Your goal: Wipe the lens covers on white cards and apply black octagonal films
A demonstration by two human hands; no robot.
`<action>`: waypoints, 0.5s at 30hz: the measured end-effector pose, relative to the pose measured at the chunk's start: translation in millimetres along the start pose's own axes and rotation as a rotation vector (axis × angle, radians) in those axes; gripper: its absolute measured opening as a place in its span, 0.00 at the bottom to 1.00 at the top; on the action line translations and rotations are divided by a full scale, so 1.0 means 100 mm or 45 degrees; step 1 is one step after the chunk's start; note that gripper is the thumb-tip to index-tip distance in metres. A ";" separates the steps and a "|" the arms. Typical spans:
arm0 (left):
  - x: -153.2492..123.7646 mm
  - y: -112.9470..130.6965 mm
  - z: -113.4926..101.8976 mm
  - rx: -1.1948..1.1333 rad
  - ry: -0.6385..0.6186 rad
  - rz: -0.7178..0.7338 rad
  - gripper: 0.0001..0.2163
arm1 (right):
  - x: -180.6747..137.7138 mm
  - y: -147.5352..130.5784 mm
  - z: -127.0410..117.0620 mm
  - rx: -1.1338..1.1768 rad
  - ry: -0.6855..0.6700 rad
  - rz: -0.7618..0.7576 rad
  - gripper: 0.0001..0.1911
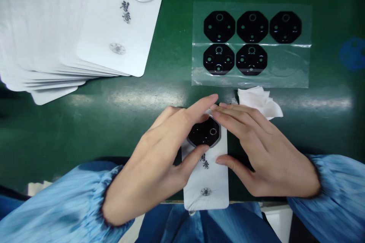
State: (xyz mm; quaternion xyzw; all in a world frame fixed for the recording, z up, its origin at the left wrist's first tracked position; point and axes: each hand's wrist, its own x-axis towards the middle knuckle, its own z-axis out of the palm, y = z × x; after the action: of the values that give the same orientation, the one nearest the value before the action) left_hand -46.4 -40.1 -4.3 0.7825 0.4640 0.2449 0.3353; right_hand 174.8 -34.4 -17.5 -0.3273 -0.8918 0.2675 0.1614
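A white phone back cover [209,182] lies flat at the near edge of the green mat, its black octagonal camera lens piece [204,133] at the top. My left hand [159,159] grips the cover's left side, thumb below the lens piece and forefinger along its top edge. My right hand [256,152] holds the right side, fingers pressed together at the top corner, thumb on the cover's edge.
A fanned stack of white back covers [71,30] fills the far left. A clear film sheet [288,68] with several black octagonal lens pieces [219,26] lies at the back right. A crumpled white wipe [261,100] sits behind my right hand. A blue sticker [353,53] is at far right.
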 end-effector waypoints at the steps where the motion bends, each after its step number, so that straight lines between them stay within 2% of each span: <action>1: 0.00 0.01 0.00 0.008 -0.001 -0.012 0.30 | 0.00 0.00 0.00 -0.002 -0.002 -0.003 0.32; 10: -0.09 0.00 0.05 0.016 0.099 -0.071 0.34 | 0.00 0.00 -0.01 -0.016 -0.005 -0.002 0.31; 15: -0.13 -0.02 0.01 -0.021 0.046 -0.042 0.35 | 0.00 -0.01 0.00 -0.007 0.011 -0.007 0.33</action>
State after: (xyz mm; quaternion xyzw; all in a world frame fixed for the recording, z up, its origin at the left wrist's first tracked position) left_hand -52.4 -50.8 -7.7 0.7676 0.4806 0.2571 0.3372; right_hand 174.6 -34.6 -17.0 -0.3265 -0.8927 0.2631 0.1652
